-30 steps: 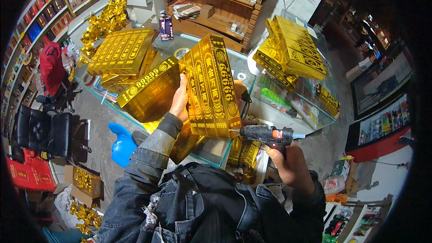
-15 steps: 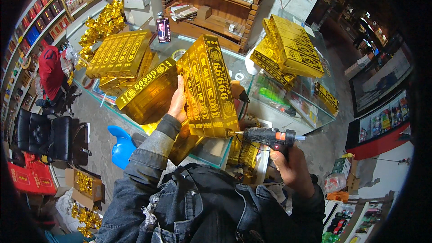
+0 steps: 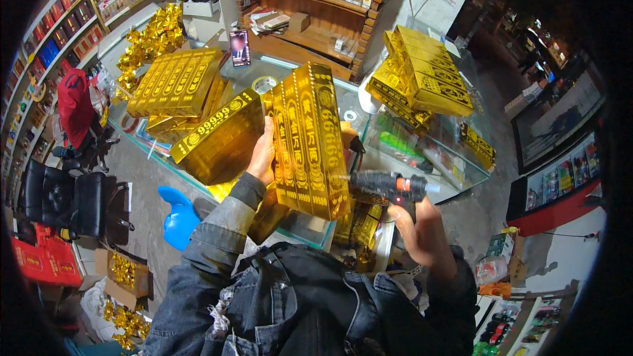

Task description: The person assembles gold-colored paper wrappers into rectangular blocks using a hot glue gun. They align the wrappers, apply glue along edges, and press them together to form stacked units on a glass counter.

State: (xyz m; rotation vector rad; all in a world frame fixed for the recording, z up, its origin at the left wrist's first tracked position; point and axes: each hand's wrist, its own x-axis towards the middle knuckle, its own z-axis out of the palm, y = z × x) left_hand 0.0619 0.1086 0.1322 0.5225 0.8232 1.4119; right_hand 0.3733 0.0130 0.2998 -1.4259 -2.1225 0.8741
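My left hand [image 3: 263, 155] grips the left side of a shiny gold foil box [image 3: 304, 148] with raised dark patterns. The box is held up at a tilt over the glass counter. In my right hand [image 3: 423, 234] is a black glue gun [image 3: 388, 186], with a pale glue stick poking from its back end and a small red light lit. Its nozzle points left, at the lower right side of the box; whether it touches cannot be made out. Beside my left hand another gold box [image 3: 221, 135] leans on the counter, close to a stack of gold boxes [image 3: 178, 82].
More gold boxes [image 3: 432, 72] are piled on the right of the glass counter [image 3: 389, 151]. A tape roll [image 3: 265, 84] and a propped phone [image 3: 240, 48] sit at the back. Left of me stand a blue plastic stool [image 3: 177, 217] and a black chair [image 3: 66, 198].
The held box has turned and its lower end has dropped a little, showing more of its right side. The glue gun has moved up from the bottom corner along that side.
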